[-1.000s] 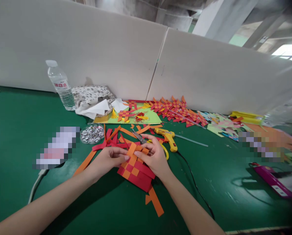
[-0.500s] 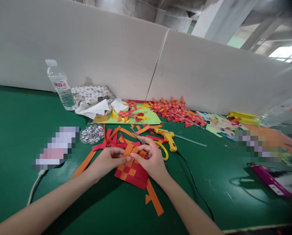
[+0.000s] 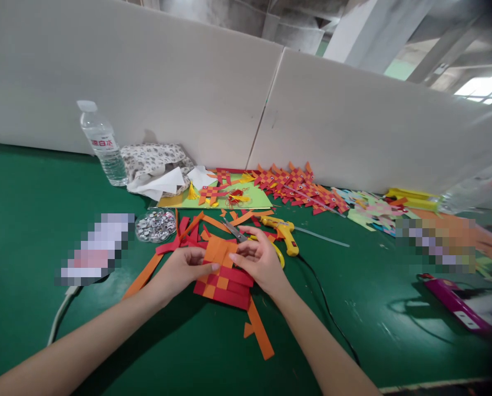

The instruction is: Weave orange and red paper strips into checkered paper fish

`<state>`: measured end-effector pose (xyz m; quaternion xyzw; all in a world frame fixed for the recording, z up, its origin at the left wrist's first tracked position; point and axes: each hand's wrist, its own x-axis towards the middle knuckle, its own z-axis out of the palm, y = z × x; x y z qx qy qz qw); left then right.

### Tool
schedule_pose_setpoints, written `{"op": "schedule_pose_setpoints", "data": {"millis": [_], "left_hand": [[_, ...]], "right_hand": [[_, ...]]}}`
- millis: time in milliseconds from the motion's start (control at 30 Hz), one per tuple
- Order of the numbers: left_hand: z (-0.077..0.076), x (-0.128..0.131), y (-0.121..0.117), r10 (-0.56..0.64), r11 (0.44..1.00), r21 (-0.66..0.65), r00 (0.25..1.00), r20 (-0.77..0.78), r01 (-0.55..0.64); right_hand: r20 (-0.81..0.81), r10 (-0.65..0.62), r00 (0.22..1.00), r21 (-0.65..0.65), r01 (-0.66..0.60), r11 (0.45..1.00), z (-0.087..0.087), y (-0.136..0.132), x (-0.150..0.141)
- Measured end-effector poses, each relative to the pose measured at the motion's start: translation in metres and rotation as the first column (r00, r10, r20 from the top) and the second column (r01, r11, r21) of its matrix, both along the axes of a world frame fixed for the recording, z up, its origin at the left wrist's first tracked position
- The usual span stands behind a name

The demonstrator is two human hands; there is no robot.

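A woven piece of red and orange strips is held up above the green table between both hands. My left hand pinches its left edge, thumb in front. My right hand grips the upper right, its thumb on an orange strip and its fingers curled behind. Plain red ends stick out at the lower right of the weave. Just behind my right hand lie scissors, their yellow handles partly covered by it. A loose orange strip lies below the weave.
A yellow glue gun with a black cord lies right of the scissors. A dish of googly eyes sits left of the scrap strips. Behind are a pile of woven fish, a water bottle and a purple power strip.
The upper orange strips now stand up in a plain block above the weave. Red strip ends fan out to the right. My right hand has shifted slightly upward.
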<state>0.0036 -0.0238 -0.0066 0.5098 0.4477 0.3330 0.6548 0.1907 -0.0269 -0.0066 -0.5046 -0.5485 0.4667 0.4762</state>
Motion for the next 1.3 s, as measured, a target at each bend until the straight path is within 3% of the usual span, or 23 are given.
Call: {"op": "schedule_pose_setpoints", "data": {"millis": [300, 400, 600, 767, 1067, 1300], "left_hand": [[0.007, 0.003, -0.002, -0.055, 0.996, -0.071, 0.998, 0.043, 0.058], [0.008, 0.004, -0.003, -0.022, 0.998, -0.06, 0.998, 0.057, 0.025], [0.0, -0.001, 0.0, 0.104, 0.994, -0.035, 0.993, 0.061, -0.102], [-0.005, -0.002, 0.002, 0.056, 0.998, 0.007, 0.996, 0.072, -0.057], [-0.006, -0.002, 0.004, 0.065, 0.997, 0.026, 0.996, 0.06, -0.067], [-0.002, -0.002, 0.003, 0.078, 0.997, 0.009, 0.994, 0.072, -0.079]], "right_hand": [[0.049, 0.001, 0.999, 0.075, -0.005, 0.997, 0.001, -0.006, -0.007], [0.063, 0.048, 0.997, 0.065, -0.052, 0.997, 0.004, -0.007, -0.007], [0.236, 0.117, 0.965, 0.031, -0.128, 0.991, 0.004, -0.006, -0.003], [0.266, 0.139, 0.954, 0.021, -0.15, 0.988, 0.004, -0.006, -0.005], [0.076, 0.103, 0.992, -0.013, -0.103, 0.995, -0.001, -0.004, -0.003], [0.028, 0.074, 0.997, -0.025, -0.073, 0.997, -0.001, -0.003, -0.005]]}}
